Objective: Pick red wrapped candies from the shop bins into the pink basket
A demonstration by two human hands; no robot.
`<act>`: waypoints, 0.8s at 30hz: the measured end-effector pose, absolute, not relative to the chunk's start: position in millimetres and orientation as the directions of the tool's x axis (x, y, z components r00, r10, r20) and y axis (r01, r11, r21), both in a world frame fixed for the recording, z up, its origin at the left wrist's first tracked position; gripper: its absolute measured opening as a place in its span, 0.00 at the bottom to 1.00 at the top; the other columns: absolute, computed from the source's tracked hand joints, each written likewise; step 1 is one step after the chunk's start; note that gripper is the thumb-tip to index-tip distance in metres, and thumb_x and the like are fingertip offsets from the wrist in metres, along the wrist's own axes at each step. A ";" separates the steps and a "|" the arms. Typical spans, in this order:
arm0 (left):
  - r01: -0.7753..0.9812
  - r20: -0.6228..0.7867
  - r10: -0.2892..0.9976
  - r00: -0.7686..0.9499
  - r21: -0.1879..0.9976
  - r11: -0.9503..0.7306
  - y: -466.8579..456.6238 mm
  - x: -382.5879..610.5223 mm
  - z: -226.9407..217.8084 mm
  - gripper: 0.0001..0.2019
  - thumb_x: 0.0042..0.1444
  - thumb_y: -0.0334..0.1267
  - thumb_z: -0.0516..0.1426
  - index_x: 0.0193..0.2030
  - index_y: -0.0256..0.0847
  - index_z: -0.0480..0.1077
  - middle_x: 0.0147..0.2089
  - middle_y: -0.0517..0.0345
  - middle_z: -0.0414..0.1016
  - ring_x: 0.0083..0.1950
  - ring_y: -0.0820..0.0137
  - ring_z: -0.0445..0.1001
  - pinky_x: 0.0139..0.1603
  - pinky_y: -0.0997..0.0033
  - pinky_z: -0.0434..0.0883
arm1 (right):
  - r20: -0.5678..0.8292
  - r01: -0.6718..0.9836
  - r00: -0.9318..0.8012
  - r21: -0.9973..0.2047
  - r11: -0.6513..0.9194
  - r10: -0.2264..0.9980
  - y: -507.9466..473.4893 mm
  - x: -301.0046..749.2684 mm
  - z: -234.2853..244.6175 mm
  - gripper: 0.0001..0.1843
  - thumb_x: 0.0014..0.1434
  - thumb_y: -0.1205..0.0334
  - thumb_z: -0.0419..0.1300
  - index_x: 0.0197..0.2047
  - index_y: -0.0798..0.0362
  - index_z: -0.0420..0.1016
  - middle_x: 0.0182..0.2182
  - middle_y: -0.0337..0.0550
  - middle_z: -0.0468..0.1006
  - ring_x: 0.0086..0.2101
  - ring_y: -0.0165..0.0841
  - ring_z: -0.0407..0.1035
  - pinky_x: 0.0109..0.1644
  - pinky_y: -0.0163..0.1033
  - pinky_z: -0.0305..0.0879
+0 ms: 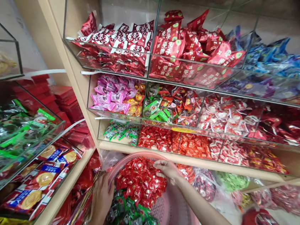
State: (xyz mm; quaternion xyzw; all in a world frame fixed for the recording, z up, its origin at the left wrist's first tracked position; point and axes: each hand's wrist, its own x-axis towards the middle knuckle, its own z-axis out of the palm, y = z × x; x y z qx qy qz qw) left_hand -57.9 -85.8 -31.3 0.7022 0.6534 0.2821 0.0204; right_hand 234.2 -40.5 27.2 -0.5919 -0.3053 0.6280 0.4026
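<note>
A pink plastic basket (179,209) stands low in front of me. In its far part lies a heap of small red-wrapped candies (139,179); nearer to me are candies in green and clear wrappers (136,221). My left hand (102,192) is at the basket's left rim, its fingers along the edge. At the right side of the red heap is my right hand (167,170), its fingers curled together against the candies. Whatever lies between those fingertips is hidden.
Ahead rises a wooden shelf (132,151) with clear bins of wrapped sweets, including red snack packs (170,46) and pink-wrapped candies (110,95). On the left shelf are packaged biscuits (43,179) and red boxes (67,101). Bagged candies (204,183) lie under the shelf at right.
</note>
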 end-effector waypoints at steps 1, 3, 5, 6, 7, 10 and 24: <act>0.905 0.373 0.928 -0.014 0.399 -0.146 -85.8 -57.9 -31.3 0.18 0.57 0.43 0.47 0.52 0.39 0.62 0.49 0.48 0.69 0.51 0.61 0.67 0.51 0.60 0.67 | -0.502 -0.147 0.053 -0.859 -0.491 0.863 -40.8 233.9 20.9 0.14 0.34 0.57 0.69 0.25 0.53 0.73 0.29 0.39 0.72 0.31 0.28 0.66 0.31 0.32 0.69; 0.904 0.379 0.925 -0.017 0.402 -0.149 -85.8 -57.9 -31.3 0.18 0.57 0.43 0.47 0.52 0.39 0.63 0.49 0.48 0.69 0.51 0.61 0.67 0.51 0.60 0.67 | -0.485 -0.130 0.106 -0.872 -0.471 0.868 -38.8 232.4 13.1 0.13 0.35 0.58 0.69 0.24 0.53 0.73 0.28 0.39 0.72 0.32 0.29 0.66 0.30 0.32 0.69; 0.903 0.383 0.924 -0.017 0.403 -0.150 -85.8 -58.2 -31.3 0.18 0.57 0.43 0.47 0.52 0.39 0.63 0.49 0.49 0.69 0.50 0.61 0.68 0.50 0.60 0.67 | -0.457 -0.110 0.138 -0.889 -0.445 0.879 -35.4 229.2 10.2 0.11 0.35 0.58 0.68 0.23 0.53 0.72 0.27 0.38 0.71 0.31 0.29 0.66 0.29 0.32 0.69; 0.903 0.383 0.924 -0.017 0.402 -0.150 -85.8 -58.3 -31.5 0.18 0.57 0.43 0.47 0.52 0.39 0.63 0.49 0.49 0.69 0.50 0.61 0.68 0.50 0.60 0.67 | -0.449 -0.108 0.146 -0.893 -0.437 0.882 -33.8 227.1 9.9 0.11 0.35 0.58 0.68 0.22 0.53 0.72 0.26 0.38 0.71 0.30 0.29 0.66 0.29 0.32 0.69; 0.905 0.381 0.924 -0.016 0.400 -0.149 -85.9 -58.5 -31.8 0.18 0.57 0.43 0.47 0.52 0.39 0.63 0.49 0.49 0.69 0.50 0.61 0.67 0.50 0.60 0.67 | -0.445 -0.113 0.146 -0.895 -0.432 0.884 -32.3 224.9 9.9 0.11 0.35 0.59 0.67 0.22 0.53 0.72 0.25 0.37 0.71 0.28 0.28 0.65 0.28 0.33 0.69; 0.909 0.375 0.927 -0.012 0.391 -0.146 -86.0 -58.9 -32.9 0.19 0.57 0.43 0.47 0.53 0.39 0.62 0.50 0.48 0.69 0.51 0.61 0.67 0.51 0.60 0.66 | -0.447 -0.143 0.154 -0.892 -0.428 0.881 -28.6 219.0 9.8 0.10 0.34 0.60 0.67 0.21 0.53 0.71 0.23 0.35 0.70 0.24 0.26 0.63 0.26 0.33 0.68; 0.901 0.375 0.927 -0.012 0.405 -0.153 -86.1 -59.0 -35.4 0.19 0.57 0.43 0.47 0.53 0.39 0.62 0.49 0.48 0.69 0.51 0.61 0.67 0.51 0.60 0.66 | -0.271 -0.095 0.277 -0.962 -0.255 0.922 -28.4 211.1 -12.7 0.16 0.36 0.54 0.65 0.27 0.56 0.72 0.27 0.39 0.72 0.24 0.28 0.64 0.27 0.36 0.69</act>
